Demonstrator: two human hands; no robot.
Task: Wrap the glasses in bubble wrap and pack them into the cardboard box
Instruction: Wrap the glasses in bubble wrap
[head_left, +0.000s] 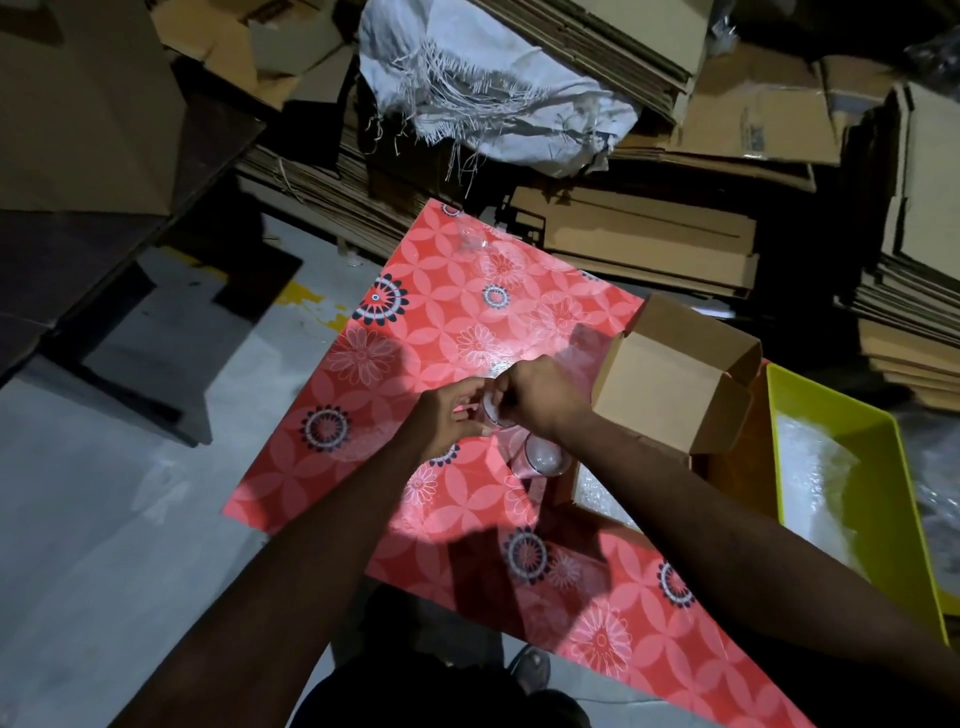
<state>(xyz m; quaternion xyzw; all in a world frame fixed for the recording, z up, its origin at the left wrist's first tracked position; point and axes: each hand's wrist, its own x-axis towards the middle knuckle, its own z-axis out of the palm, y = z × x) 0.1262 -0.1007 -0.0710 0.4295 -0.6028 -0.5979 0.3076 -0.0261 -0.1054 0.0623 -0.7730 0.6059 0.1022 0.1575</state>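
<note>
Over the red flowered table (441, 332) both my hands meet on one clear glass (494, 411) with bubble wrap at its mouth. My left hand (451, 415) curls round its left side. My right hand (540, 397) pinches the wrap at the glass's rim from the right. A second clear glass (543, 458) stands just below, partly under my right wrist. The open cardboard box (670, 384) stands right of my hands with its flaps up. Another clear glass (470, 240) lies near the table's far corner.
A yellow-green tray (789, 395) holding bubble wrap sits at the far right. A flat carton with bubble wrap (597, 496) lies under my right forearm. Stacks of flattened cardboard (649, 244) and a white sack (483, 88) crowd behind the table. Grey floor (130, 519) lies to the left.
</note>
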